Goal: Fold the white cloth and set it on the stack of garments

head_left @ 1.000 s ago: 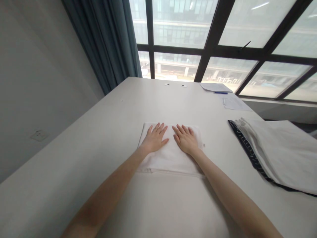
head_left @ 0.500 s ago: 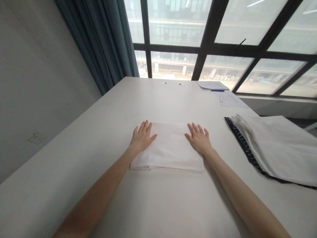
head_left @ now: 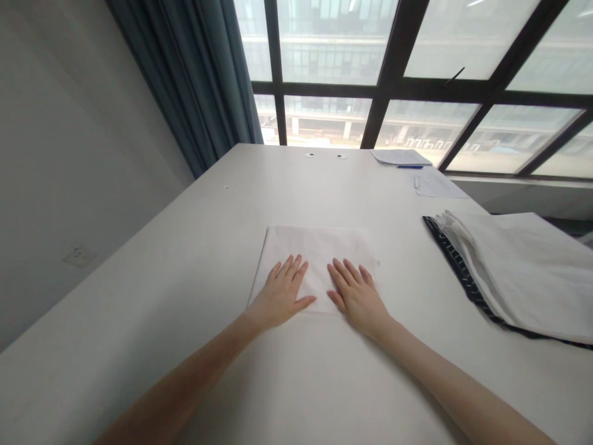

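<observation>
A folded white cloth (head_left: 319, 241) lies flat in the middle of the white table (head_left: 185, 247). My left hand (head_left: 282, 293) rests palm down on its near left part, fingers stretched out and the thumb pointing right. On the near right part lies my right hand (head_left: 356, 293), also flat with the fingers extended. A strip of cloth shows between the two thumbs. Parts of the cloth's near edge are hidden beneath my hands.
To the right, a stack of white cloth (head_left: 528, 272) lies over a black piece with white marks (head_left: 454, 259). Papers (head_left: 401, 157) and a blue pen (head_left: 410, 167) are at the far right corner. Behind stand a window (head_left: 328, 117) and a blue curtain (head_left: 194, 80).
Both hands have slid toward me and inward over the cloth, from its far corners to its near part. They remain flat. The camera view has shifted slightly.
</observation>
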`<state>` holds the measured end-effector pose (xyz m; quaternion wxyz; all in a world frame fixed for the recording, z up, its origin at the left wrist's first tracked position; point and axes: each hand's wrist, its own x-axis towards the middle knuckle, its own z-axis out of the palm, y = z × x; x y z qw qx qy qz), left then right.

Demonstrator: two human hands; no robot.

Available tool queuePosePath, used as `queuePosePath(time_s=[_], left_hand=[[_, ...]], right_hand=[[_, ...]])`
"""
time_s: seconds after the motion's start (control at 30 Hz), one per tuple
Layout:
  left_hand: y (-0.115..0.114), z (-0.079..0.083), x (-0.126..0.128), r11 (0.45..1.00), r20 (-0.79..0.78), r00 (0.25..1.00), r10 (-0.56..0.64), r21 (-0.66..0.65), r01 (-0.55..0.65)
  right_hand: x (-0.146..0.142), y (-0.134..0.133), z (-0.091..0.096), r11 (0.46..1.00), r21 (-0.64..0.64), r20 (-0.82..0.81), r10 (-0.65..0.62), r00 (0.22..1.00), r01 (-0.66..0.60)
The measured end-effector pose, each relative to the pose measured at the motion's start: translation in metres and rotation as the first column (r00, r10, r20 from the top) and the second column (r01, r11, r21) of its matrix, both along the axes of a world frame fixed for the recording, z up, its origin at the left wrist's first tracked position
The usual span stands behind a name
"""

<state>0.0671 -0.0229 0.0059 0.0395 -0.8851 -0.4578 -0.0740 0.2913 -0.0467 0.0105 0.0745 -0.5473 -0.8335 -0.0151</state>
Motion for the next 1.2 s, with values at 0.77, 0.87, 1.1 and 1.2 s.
queuePosePath(time_s=[0.77,0.87,1.1,1.2], left_hand=[[0.004,-0.009,-0.043,0.976,-0.066,0.975,0.212,0.073,-0.207],[0.030,-0.008,-0.073,0.954,-0.086,0.950,0.300,0.033,-0.298],[0.073,0.001,-0.090,0.920,-0.085,0.919,0.384,-0.051,-0.389],[0.076,0.008,-0.076,0.915,-0.085,0.921,0.379,-0.118,-0.387]], right_hand=[[0.040,-0.052,0.003,0.996,0.008,-0.026,0.085,0.996,-0.085],[0.026,-0.075,0.012,0.987,0.002,-0.097,0.163,0.982,-0.164],[-0.007,-0.100,0.034,0.893,-0.126,-0.225,0.397,0.890,-0.431],[-0.008,-0.089,0.049,0.823,-0.255,-0.297,0.434,0.851,-0.508]])
